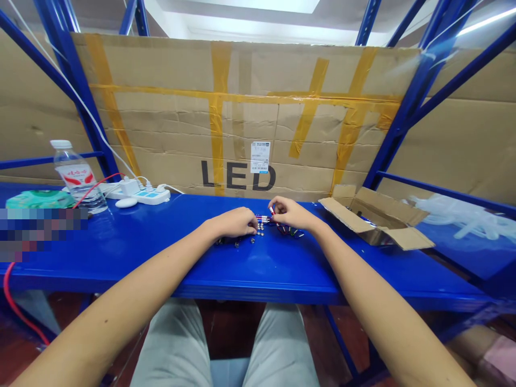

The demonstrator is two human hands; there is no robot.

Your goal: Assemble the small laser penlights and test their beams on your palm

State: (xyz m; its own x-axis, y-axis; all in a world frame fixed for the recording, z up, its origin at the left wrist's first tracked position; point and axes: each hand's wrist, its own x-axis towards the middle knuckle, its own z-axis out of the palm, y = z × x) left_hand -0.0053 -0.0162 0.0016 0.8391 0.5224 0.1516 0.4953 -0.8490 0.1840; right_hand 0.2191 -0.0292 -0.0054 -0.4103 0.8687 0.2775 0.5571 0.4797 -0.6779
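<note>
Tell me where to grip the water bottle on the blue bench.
Grip the water bottle around its middle, at the red-and-white label, not by the narrow cap. It stands upright, so bring the left hand in from the near side, keeping above the red wire that runs close to its base.

The table (133, 263) is smooth, glossy blue-painted metal. Behind it stands matt, creased corrugated cardboard (169, 134) under shiny yellow packing tape (216, 140). The water bottle (76, 166) is clear plastic, the power strip (153, 196) smooth white plastic, and the small pieces (260, 231) bright metal.
</note>
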